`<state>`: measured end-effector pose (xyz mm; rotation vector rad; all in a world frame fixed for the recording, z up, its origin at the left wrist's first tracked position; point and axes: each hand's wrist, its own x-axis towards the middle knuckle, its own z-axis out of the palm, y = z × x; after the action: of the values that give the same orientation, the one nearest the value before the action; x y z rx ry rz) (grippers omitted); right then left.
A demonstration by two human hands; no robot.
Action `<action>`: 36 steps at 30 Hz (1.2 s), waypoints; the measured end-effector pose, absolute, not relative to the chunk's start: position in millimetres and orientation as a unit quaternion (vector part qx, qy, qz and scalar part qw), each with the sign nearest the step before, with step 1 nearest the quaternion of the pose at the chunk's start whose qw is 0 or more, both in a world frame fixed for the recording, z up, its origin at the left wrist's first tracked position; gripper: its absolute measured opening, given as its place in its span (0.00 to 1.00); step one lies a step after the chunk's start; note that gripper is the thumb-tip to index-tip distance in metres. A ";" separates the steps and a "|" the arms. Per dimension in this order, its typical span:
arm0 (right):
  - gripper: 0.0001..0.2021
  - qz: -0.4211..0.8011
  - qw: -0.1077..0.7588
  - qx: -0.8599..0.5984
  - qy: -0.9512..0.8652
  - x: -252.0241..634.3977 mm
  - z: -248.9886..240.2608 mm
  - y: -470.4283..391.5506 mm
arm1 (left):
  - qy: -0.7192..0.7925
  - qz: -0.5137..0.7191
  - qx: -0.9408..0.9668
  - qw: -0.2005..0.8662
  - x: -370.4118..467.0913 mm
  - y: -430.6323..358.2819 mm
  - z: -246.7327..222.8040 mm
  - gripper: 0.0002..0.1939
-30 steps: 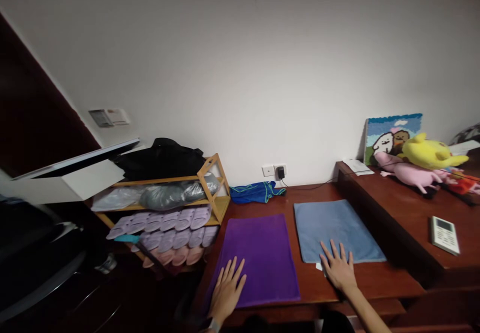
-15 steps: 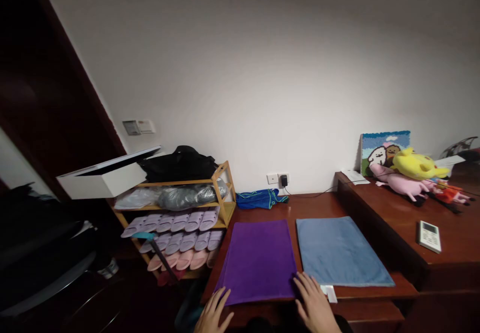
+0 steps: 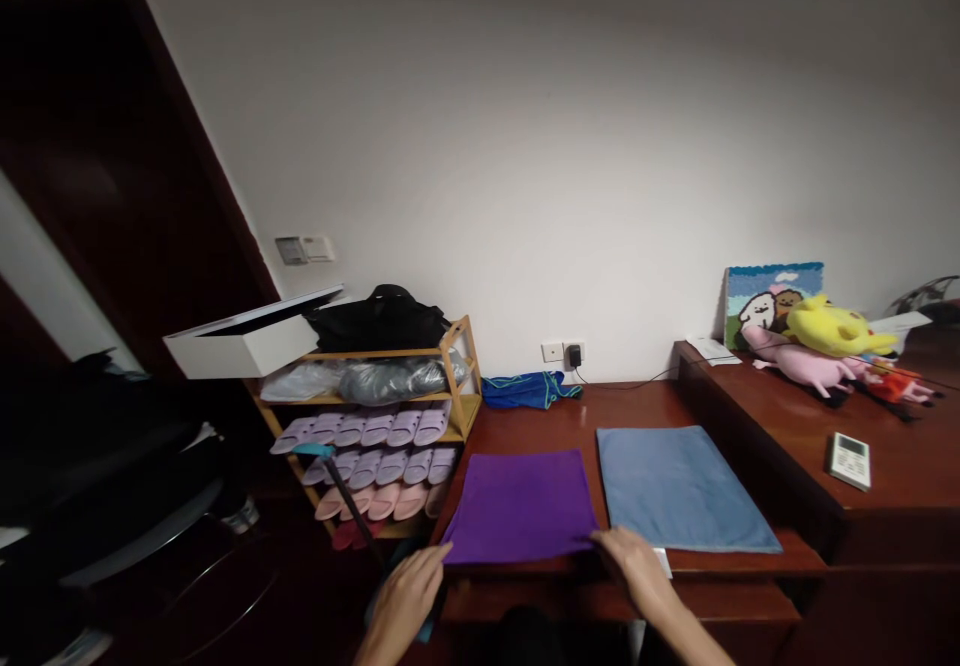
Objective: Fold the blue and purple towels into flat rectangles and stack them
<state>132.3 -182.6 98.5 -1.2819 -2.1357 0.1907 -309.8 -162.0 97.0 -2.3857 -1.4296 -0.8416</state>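
Note:
A purple cloth (image 3: 525,506) lies on the reddish-brown table, its near edge toward me. At its near left corner is my left hand (image 3: 411,584), the fingers closed together on the corner. My right hand (image 3: 628,558) pinches the near right corner, fingers bent down over it; the fingertips are partly hidden. To the right lies a flat blue-grey cloth (image 3: 682,491), with a white tag (image 3: 663,561) showing under its near edge beside my right wrist.
Behind the cloths, a crumpled blue cloth (image 3: 525,390) rests against the wall. On the left stands a shoe rack (image 3: 466,386) with several slippers, a black bag (image 3: 379,318) and a white box (image 3: 244,344). A raised right-hand surface carries plush toys (image 3: 836,326) and a remote (image 3: 850,460).
Both hands went from lying spread at the purple cloth's near corners to gripping them. The cloth's near edge moved away from me, and its visible area got shorter. The view shifted slightly.

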 end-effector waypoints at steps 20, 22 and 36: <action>0.17 0.090 0.422 -0.470 -0.770 301.0 367.6 -281.1 | -0.433 -0.282 -0.817 -0.257 -175.2 -195.5 379.4 0.13; 0.18 0.144 0.414 -0.493 -0.751 316.8 354.8 -280.1 | -0.413 -0.264 -0.828 -0.274 -155.0 -186.0 366.6 0.11; 0.23 0.083 0.491 -0.520 -0.694 424.6 382.1 -79.5 | -0.420 -0.386 -0.814 -0.108 6.5 -2.1 394.9 0.14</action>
<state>424.6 -79.5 382.1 -1.2627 -1.6836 0.2016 6.5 -2.1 394.9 -2.7502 -1.4176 -1.3036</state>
